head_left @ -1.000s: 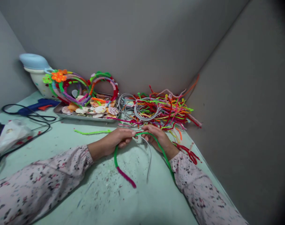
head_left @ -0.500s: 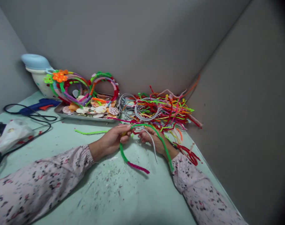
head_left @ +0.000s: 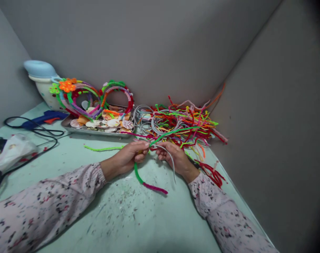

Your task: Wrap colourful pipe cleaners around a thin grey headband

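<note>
My left hand is closed in a pinch on a thin headband. The headband's one end, wrapped in green and magenta fuzzy pipe cleaner, hangs below my left fingers; its bare grey-white end curves down in front of my right hand. From my left fingertips a loose green pipe cleaner stretches away to the right, over the pile. My right hand is just right of the left, its fingers curled together beside the bare strip. What sits between its fingertips is hidden.
Behind my hands stand a metal tray of shells, finished fuzzy headbands, grey hoops and a heap of pipe cleaners. To the left are a blue glue gun, its black cord, a plastic bag and a blue-lidded container.
The loose green pipe cleaner, which hung down over my right wrist, now points away to the right across the pile. My right hand has shifted slightly; my left stays nearly in place.
</note>
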`<state>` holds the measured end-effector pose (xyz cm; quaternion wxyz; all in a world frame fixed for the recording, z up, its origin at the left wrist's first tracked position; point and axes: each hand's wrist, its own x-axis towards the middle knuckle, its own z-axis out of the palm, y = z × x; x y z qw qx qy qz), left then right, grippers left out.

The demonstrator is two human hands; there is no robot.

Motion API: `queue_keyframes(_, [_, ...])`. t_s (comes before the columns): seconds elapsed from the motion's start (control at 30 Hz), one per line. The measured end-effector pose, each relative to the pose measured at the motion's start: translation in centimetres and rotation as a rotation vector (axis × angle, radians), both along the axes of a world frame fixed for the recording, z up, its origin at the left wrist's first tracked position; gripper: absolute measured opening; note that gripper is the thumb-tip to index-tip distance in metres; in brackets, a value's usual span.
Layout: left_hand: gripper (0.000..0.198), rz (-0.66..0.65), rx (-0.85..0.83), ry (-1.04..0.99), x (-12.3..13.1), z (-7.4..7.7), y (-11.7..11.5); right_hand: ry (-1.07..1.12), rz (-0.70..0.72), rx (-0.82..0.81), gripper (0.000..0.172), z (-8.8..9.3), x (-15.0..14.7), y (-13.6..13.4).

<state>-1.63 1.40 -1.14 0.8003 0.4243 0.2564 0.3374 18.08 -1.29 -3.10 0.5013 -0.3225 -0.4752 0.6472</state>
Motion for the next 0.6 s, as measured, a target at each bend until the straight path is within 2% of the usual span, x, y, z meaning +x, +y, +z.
queue_keyframes(0.23, [0.015,0.031,0.055,0.067,0.06,-0.12,0.07,-0.047,-0.058,-0.028,0.03,0.19,-0.41,-0.05])
queue_keyframes(0.6, [0.009,0.074,0.013,0.085,0.17,0.08,-0.05,-0.089,-0.073,-0.045,0.019,0.1,-0.52,0.1])
